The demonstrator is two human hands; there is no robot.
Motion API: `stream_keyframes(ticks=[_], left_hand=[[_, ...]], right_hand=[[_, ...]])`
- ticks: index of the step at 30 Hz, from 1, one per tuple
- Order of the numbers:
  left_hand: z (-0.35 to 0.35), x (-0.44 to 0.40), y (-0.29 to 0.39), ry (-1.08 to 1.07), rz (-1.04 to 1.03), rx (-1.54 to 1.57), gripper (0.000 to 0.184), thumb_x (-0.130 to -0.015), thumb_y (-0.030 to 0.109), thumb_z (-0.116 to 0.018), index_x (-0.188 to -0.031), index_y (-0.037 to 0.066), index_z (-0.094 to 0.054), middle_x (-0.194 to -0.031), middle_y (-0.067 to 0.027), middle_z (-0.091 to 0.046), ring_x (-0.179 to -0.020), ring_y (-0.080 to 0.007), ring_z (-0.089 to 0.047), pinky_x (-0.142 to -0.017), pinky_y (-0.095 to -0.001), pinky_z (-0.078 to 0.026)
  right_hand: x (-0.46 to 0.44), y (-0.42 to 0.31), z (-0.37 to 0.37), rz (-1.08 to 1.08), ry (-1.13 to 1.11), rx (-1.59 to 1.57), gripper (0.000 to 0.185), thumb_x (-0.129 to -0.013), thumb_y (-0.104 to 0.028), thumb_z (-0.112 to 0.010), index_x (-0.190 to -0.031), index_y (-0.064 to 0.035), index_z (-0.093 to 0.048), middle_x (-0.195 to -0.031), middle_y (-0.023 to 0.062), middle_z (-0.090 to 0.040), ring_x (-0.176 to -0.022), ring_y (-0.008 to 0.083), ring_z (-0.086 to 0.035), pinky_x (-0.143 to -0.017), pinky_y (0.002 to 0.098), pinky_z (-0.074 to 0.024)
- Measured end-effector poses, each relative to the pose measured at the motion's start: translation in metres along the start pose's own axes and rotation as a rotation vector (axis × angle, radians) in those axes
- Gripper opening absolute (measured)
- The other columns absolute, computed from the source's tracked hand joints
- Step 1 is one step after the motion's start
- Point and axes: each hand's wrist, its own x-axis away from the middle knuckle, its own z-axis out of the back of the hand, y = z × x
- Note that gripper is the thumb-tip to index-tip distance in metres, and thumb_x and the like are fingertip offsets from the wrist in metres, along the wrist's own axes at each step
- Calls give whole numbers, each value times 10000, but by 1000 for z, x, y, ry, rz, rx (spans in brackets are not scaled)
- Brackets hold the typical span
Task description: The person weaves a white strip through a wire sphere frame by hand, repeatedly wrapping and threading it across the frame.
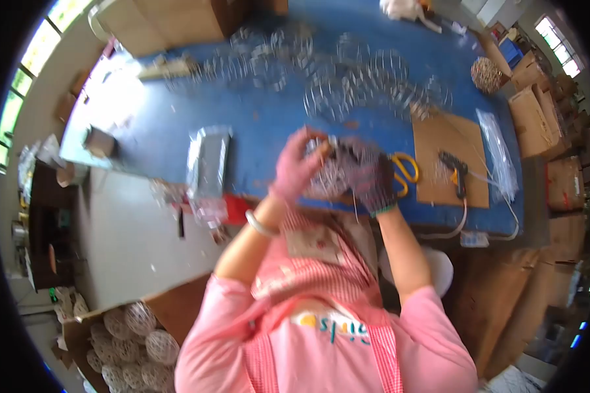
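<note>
My left hand (pixel 296 164), in a pink glove, closes on one side of a ball of whitish strands (pixel 330 178). From the other side my right hand (pixel 370 173), in a dark striped knit glove, grips the same ball near its top. Both hands are just above the front edge of the blue table (pixel 262 121). Blur hides the fingertips and the ball's finer detail. Yellow-handled scissors (pixel 408 171) lie right beside my right hand. Beyond the hands, several wire frames (pixel 328 98) are spread over the table.
A black glue gun (pixel 459 171) rests on a cardboard sheet (pixel 429 141), its cord trailing off the table. A plastic-wrapped stack (pixel 210 160) lies left. Large cardboard box (pixel 164 26) stands behind; a brown ball (pixel 487 74) sits far right. Woven balls (pixel 141 319) fill a box below left.
</note>
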Motion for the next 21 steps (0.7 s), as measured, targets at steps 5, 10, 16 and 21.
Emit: stream_keyframes(ticks=[5, 10, 16, 21], left_hand=[[-3, 8, -8, 90, -58, -41, 198, -865, 146, -649, -1031, 40, -627, -1005, -96, -623, -972, -224, -575, -875, -327, -450], [-3, 14, 2, 75, -23, 10, 196, -916, 120, -619, -1079, 12, -605, -1038, -36, -585, -965, -101, -549, -823, -255, -478], [16, 9, 91, 137, -407, -302, 168, -794, 30, -658, -961, 20, -640, -964, -111, -639, -941, -260, -588, -853, -340, -453], [29, 20, 237, 46, -1135, -355, 685, -813, 480, -706, -1244, -10, -498, -937, -129, -572, -929, -274, -551, -899, -473, -444]], right_hand=[[4, -3, -4, -79, 62, -94, 185, -874, -219, -654, -1000, -86, -684, -892, 144, -698, -804, 299, -690, -671, 348, -534], [9, -6, -2, 14, 85, -57, 212, -871, -309, -655, -983, -129, -673, -799, 146, -678, -698, 360, -654, -573, 408, -512], [9, -11, -6, -20, 39, -95, 209, -846, -317, -682, -940, -131, -685, -788, 140, -681, -696, 359, -655, -566, 414, -507], [12, -14, -17, 81, 100, -44, 224, -840, -335, -689, -871, -113, -685, -766, 133, -681, -678, 346, -657, -559, 401, -506]])
